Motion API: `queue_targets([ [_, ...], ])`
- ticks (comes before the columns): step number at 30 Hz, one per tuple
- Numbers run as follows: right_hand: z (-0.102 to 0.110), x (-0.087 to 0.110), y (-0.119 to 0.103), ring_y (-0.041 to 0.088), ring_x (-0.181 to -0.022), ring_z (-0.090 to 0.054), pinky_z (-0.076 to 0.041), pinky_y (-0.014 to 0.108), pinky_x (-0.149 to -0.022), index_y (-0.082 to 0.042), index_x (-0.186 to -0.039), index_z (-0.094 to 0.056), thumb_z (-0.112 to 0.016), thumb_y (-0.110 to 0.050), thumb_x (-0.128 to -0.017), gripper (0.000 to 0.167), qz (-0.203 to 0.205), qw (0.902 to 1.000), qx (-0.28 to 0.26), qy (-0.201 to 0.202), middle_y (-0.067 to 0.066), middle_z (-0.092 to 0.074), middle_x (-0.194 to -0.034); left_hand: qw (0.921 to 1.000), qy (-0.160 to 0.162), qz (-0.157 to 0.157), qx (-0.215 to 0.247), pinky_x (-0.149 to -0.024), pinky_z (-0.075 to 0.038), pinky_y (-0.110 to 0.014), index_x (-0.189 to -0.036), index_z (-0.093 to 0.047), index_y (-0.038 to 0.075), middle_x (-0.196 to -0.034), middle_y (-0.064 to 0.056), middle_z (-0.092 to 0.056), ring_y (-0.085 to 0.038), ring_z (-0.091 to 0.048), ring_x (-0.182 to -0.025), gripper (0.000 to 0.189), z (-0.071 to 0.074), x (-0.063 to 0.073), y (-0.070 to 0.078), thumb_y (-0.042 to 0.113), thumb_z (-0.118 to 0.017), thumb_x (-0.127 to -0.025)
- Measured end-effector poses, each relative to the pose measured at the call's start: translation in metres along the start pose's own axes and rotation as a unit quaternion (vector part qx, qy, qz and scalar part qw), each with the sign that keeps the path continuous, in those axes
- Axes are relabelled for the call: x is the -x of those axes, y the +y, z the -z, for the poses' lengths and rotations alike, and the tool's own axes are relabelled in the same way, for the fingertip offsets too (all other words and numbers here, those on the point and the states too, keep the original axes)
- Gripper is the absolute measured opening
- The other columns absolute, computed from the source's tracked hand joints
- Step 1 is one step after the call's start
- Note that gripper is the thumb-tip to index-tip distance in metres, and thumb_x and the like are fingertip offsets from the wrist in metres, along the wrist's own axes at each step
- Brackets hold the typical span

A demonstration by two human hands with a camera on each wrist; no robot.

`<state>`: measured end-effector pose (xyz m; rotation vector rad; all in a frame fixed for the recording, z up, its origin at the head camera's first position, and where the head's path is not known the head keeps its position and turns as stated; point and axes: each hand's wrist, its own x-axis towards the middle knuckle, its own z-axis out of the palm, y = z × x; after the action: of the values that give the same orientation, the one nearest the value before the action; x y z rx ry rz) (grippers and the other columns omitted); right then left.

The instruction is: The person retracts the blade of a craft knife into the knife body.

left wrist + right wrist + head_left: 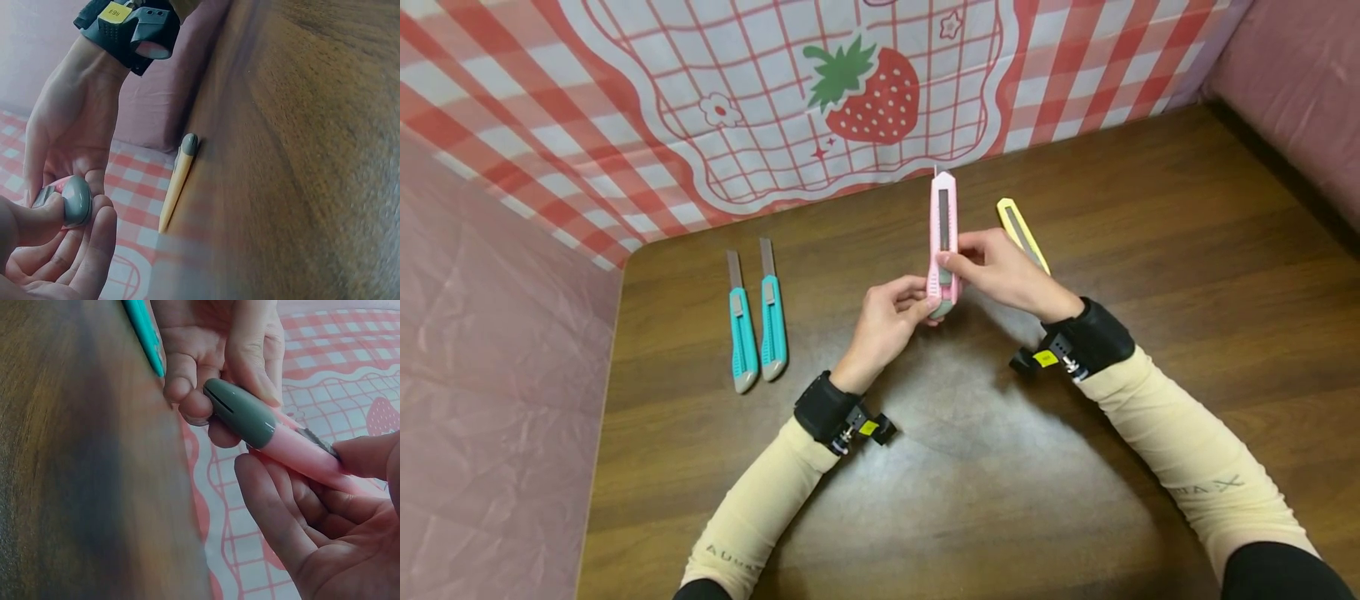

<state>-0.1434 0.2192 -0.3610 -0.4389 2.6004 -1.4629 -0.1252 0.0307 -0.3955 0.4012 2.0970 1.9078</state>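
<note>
A pink utility knife (943, 217) stands nearly upright in both hands, with a short bit of blade (936, 170) showing at its top. My left hand (883, 321) pinches its grey butt end (240, 412) between thumb and fingers. Higher up the body, my right hand (1003, 271) grips the knife, its thumb on the grey slider (945, 273). Just beyond the right hand lies a yellow utility knife (1018, 225), partly hidden by that hand. Two teal utility knives, one outer (743, 342) and one inner (772, 329), lie side by side to the left with long blades out.
The wooden table (677, 467) ends at the back against a red-and-white checked cloth (737, 158) with a strawberry print. Pink fabric covers the left side (497, 375) and the right side (1292, 108). Each wrist wears a black camera band.
</note>
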Motion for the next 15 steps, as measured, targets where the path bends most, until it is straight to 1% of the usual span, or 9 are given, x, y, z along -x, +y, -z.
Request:
queue_targets([
  [1, -0.0001, 0.0002, 0.0, 0.007, -0.061, -0.044, -0.031, 0.02, -0.051, 0.002, -0.099, -0.069, -0.059, -0.016, -0.099, 0.021, -0.001, 1.0, -0.001, -0.001, 0.008, -0.056, -0.073, 1.0, -0.002, 0.0, 0.001, -0.074, -0.065, -0.044, -0.113, -0.065, -0.012, -0.1, -0.033, -0.069, -0.011, -0.069, -0.071, 0.023, -0.0001, 0.0002, -0.0001, -0.005, -0.063, -0.091],
  [3, -0.0008, 0.0004, 0.0001, 0.004, -0.063, -0.05, -0.037, 0.017, -0.053, 0.002, -0.099, -0.069, -0.06, -0.015, -0.098, 0.02, -0.002, 1.0, -0.006, -0.007, 0.01, -0.062, -0.077, 1.0, -0.003, -0.002, 0.003, -0.074, -0.065, -0.044, -0.113, -0.064, -0.012, -0.099, -0.033, -0.069, -0.01, -0.068, -0.07, 0.023, 0.0, 0.0003, -0.0007, -0.005, -0.063, -0.091],
  [7, -0.0024, 0.0005, -0.0012, 0.0, -0.071, -0.06, -0.048, 0.012, -0.061, 0.003, -0.101, -0.068, -0.062, -0.013, -0.096, 0.018, 0.002, 0.9998, -0.017, -0.013, 0.017, -0.072, -0.092, 1.0, 0.0, -0.004, 0.001, -0.075, -0.064, -0.049, -0.112, -0.064, -0.013, -0.099, -0.034, -0.068, -0.007, -0.067, -0.068, 0.022, 0.0007, 0.0004, -0.0016, -0.005, -0.063, -0.092],
  [11, -0.0028, 0.0006, -0.0021, -0.001, -0.074, -0.061, -0.048, 0.011, -0.063, 0.004, -0.103, -0.068, -0.061, -0.013, -0.097, 0.019, -0.004, 0.9998, -0.015, -0.014, 0.02, -0.072, -0.098, 1.0, 0.002, -0.004, 0.0, -0.076, -0.064, -0.05, -0.112, -0.064, -0.013, -0.099, -0.034, -0.068, -0.006, -0.066, -0.067, 0.022, 0.001, 0.0002, -0.0009, -0.005, -0.062, -0.092],
  [15, -0.0016, 0.0005, -0.0029, -0.001, -0.076, -0.062, -0.048, 0.011, -0.065, 0.003, -0.107, -0.067, -0.06, -0.015, -0.098, 0.021, -0.016, 0.9995, -0.019, -0.017, 0.02, -0.071, -0.101, 1.0, -0.001, -0.003, 0.004, -0.076, -0.065, -0.043, -0.113, -0.063, -0.013, -0.101, -0.034, -0.068, -0.006, -0.066, -0.069, 0.023, 0.0007, 0.0002, 0.0, -0.004, -0.062, -0.092],
])
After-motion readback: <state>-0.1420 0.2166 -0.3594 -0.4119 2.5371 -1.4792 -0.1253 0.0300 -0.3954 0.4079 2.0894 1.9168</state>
